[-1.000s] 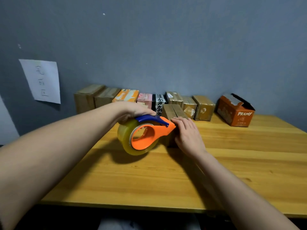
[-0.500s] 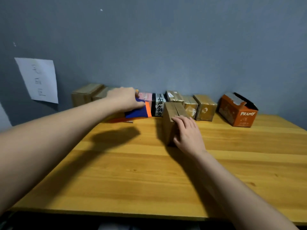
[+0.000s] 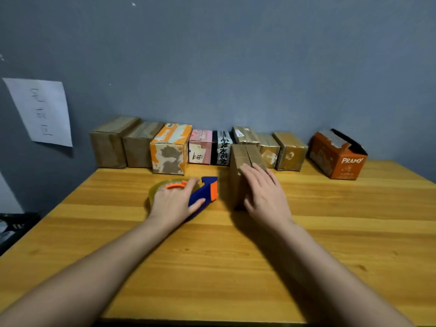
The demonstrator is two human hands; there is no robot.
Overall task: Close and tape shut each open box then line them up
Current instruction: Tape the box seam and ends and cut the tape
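Observation:
A small brown cardboard box [image 3: 245, 156] stands on the wooden table [image 3: 212, 260] in front of the row, its top flaps folded together with a seam showing. My right hand [image 3: 264, 197] lies on its near top edge with fingers straight, pressing it. Just left of the box, a tape dispenser [image 3: 205, 191] with a blue and orange handle and a clear tape roll lies on the table. My left hand [image 3: 173, 202] covers it, fingers over the roll and thumb on the handle. An orange PRAMY box [image 3: 337, 159] at the far right has its top open.
Several closed boxes [image 3: 169, 149] stand side by side along the blue-grey wall. A sheet of paper [image 3: 40, 112] hangs on the wall at left. A dark crate [image 3: 14, 225] sits beyond the table's left edge.
My left hand lifted the tape dispenser off the box, swung it back toward the row, then brought it down onto the table left of the box. My right hand stayed on the box.

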